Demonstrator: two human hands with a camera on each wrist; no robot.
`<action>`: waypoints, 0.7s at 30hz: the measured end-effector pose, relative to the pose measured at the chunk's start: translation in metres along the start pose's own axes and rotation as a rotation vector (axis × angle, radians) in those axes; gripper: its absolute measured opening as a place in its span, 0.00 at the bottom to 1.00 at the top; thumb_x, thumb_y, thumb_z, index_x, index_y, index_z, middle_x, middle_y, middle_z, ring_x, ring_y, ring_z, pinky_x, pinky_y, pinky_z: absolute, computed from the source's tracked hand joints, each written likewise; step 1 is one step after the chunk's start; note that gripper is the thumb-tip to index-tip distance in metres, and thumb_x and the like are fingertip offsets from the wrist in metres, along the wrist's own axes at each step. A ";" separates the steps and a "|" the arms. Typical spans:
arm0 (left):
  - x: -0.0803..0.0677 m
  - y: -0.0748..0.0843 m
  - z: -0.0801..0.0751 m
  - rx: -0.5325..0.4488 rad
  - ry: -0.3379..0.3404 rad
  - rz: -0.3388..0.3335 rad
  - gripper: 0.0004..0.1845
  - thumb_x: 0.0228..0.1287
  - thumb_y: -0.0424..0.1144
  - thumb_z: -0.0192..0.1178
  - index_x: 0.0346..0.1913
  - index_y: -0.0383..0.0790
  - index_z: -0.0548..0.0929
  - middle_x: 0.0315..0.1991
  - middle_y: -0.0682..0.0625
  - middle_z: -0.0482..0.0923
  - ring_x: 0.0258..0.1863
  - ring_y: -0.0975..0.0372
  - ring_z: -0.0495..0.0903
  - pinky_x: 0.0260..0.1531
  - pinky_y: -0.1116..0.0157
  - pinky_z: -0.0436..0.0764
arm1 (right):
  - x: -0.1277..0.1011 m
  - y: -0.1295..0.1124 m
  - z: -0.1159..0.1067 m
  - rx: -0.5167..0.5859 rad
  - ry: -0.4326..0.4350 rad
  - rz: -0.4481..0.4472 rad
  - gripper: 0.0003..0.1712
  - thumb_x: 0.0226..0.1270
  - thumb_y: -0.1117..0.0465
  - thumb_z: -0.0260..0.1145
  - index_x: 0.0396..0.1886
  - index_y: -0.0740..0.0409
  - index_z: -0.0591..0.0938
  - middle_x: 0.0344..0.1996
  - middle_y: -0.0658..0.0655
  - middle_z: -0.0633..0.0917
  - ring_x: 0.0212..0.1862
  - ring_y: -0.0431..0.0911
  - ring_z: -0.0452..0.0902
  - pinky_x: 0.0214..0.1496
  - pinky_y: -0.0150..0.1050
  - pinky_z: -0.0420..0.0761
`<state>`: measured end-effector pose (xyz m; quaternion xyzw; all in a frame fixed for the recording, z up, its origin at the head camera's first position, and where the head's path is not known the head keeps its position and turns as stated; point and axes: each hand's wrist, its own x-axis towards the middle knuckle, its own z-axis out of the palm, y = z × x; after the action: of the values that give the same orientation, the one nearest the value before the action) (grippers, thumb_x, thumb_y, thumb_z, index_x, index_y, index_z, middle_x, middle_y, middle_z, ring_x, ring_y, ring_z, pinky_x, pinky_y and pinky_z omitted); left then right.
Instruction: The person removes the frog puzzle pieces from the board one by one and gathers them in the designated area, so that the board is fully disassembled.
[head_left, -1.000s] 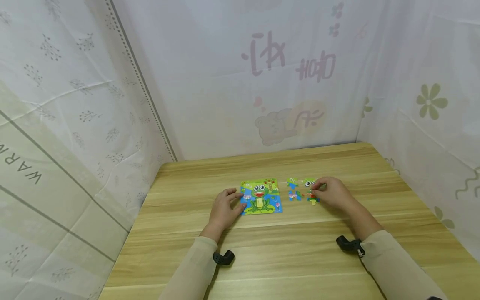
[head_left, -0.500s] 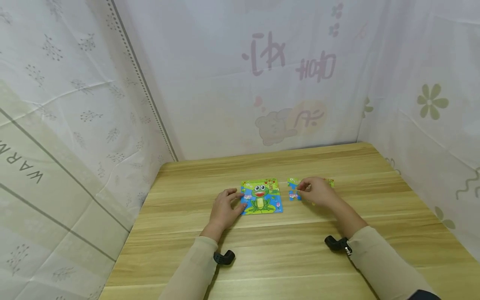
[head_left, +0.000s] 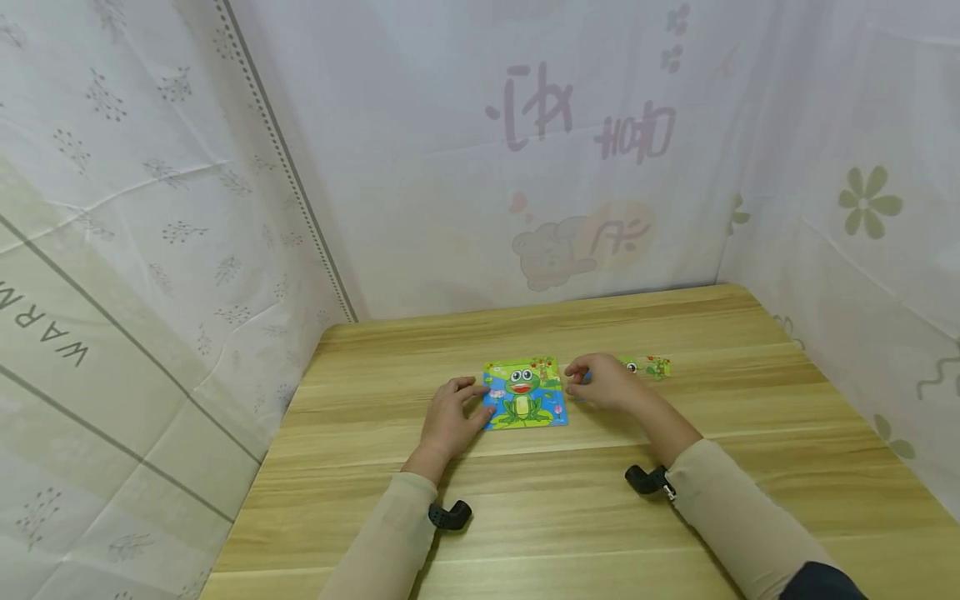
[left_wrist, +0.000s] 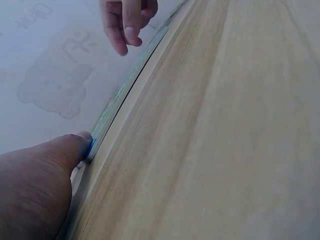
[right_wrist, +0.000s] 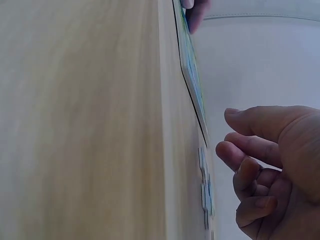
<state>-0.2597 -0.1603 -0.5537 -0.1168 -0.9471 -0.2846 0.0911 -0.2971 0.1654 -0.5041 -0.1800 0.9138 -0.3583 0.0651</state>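
Fingers of the right hand (head_left: 603, 387) hang loosely curled and hold nothing that the right wrist view shows; they hover just over the loose blue pieces (right_wrist: 205, 187) that lie flat on the tabletop (head_left: 525, 500), right beside the right edge of the frog puzzle board (head_left: 523, 393). Those pieces sit below and slightly toward the board from the fingertips (right_wrist: 226, 150), so this hand is plainly the nearer one to them. On the other side, the left hand (head_left: 450, 414) rests with relaxed, fairly straight fingers against the board's left edge, the thumb tip (left_wrist: 82, 140) touching its blue rim, as if steadying it. The board lies flat between the two hands, its edges roughly square to the tabletop's near edge. Farther right and a little farther back, well apart from the left hand, more loose pieces (head_left: 648, 367) with green and an eye printed on them lie just beyond the right hand
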 end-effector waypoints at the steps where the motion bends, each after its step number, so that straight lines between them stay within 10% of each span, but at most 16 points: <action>1: 0.000 0.000 0.000 0.001 -0.002 -0.002 0.23 0.68 0.58 0.68 0.63 0.56 0.85 0.71 0.52 0.72 0.72 0.52 0.68 0.73 0.49 0.67 | 0.001 -0.001 0.002 -0.011 -0.003 0.006 0.19 0.69 0.57 0.74 0.56 0.60 0.86 0.39 0.49 0.84 0.41 0.44 0.79 0.45 0.42 0.81; 21: 0.000 0.001 -0.001 0.002 -0.003 -0.010 0.24 0.68 0.58 0.69 0.63 0.56 0.85 0.71 0.52 0.72 0.73 0.52 0.68 0.74 0.50 0.66 | 0.022 -0.014 0.019 -0.161 -0.110 0.030 0.36 0.64 0.54 0.79 0.69 0.60 0.78 0.31 0.49 0.80 0.32 0.44 0.73 0.39 0.42 0.74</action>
<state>-0.2594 -0.1600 -0.5524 -0.1127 -0.9480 -0.2841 0.0882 -0.3092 0.1356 -0.5086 -0.1904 0.9373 -0.2722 0.1058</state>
